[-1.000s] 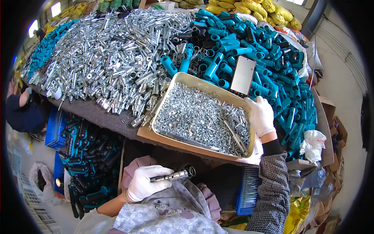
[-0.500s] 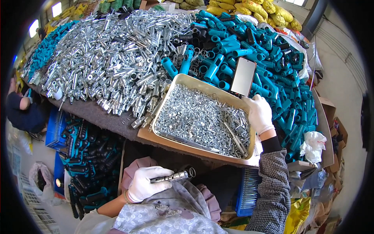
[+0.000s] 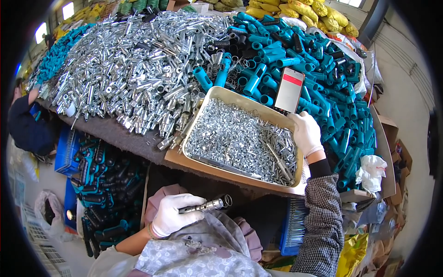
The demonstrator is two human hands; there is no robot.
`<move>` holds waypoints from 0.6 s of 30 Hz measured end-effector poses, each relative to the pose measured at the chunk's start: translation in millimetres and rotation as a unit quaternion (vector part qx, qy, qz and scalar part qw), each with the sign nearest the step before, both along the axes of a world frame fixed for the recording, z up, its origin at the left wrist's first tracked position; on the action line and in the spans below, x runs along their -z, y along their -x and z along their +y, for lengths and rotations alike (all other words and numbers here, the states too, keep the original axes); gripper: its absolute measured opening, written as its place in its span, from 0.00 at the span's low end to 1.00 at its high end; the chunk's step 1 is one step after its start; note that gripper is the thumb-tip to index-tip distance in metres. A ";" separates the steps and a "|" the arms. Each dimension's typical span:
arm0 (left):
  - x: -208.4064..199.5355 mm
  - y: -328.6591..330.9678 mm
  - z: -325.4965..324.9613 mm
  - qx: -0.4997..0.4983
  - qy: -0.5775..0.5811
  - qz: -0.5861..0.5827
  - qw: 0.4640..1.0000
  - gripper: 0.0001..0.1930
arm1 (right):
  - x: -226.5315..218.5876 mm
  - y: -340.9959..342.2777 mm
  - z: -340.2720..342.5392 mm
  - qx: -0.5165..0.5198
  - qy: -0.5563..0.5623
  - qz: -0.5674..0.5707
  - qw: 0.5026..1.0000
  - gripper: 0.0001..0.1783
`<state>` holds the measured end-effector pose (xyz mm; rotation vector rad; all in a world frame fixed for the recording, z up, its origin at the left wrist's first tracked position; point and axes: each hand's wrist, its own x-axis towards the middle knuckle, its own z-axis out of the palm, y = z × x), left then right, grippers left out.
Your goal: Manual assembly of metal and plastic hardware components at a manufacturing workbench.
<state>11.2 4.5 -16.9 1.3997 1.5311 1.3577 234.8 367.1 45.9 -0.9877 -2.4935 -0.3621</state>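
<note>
left hand clamped on the metal cylinder, right hand at the corner of the tray!

and there it was, folks: the left hand (image 3: 173, 217), in a white glove, had its fingers wrapped round a slim metal cylinder (image 3: 212, 205), low over the person's lap, the thing lying nearly level and pointing right. at the cylinder's far end, beyond the fingertips, a coil spring (image 3: 227, 201) stuck out at a tilt!

over to the right hand (image 3: 308, 135), gloved as well: fingers bent, right by the far right corner of the cream tray (image 3: 240, 100), fingertips just beside the lower edge of a phone (image 3: 290, 92). whether they grasped anything, you could not tell; the grip was hidden under the hand.

left of that hand, the tray was loaded with small metal pieces (image 3: 224, 131), and a longer metal rod (image 3: 279, 162) lay among them on the near right side. beyond the right hand, a great heap of teal plastic housings (image 3: 323, 74)! far ahead of the left hand, shiny metal parts (image 3: 129, 69) covered the bench (image 3: 110, 134).

down to the left of the left hand, black-and-teal handles (image 3: 104, 194) were piled up; between the two forearms, a blue crate (image 3: 294, 226) held thin rods. off at the far left, a co-worker (image 3: 30, 127) reached an arm toward the bench!
</note>
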 end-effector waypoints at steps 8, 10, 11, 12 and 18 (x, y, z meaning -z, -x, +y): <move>-5.5 0.3 0.9 -0.004 -0.021 0.019 1.000 0.17 | 1.1 -1.0 -3.1 0.011 0.004 0.006 1.000 0.16; -4.2 1.0 0.6 -0.006 -0.029 0.014 0.999 0.17 | 4.1 -1.4 -1.8 0.015 0.008 0.009 1.000 0.15; -4.3 1.4 0.7 -0.004 -0.026 0.017 0.999 0.17 | 4.1 -2.1 -1.9 0.015 0.007 0.008 1.000 0.15; -4.4 1.8 0.9 -0.002 -0.024 0.020 0.999 0.17 | 4.0 -2.7 -2.1 0.014 0.008 0.012 1.000 0.14; -1.4 -0.3 -2.9 -0.012 0.002 -0.008 1.000 0.17 | 3.3 -0.4 -0.3 0.012 0.015 0.014 1.000 0.15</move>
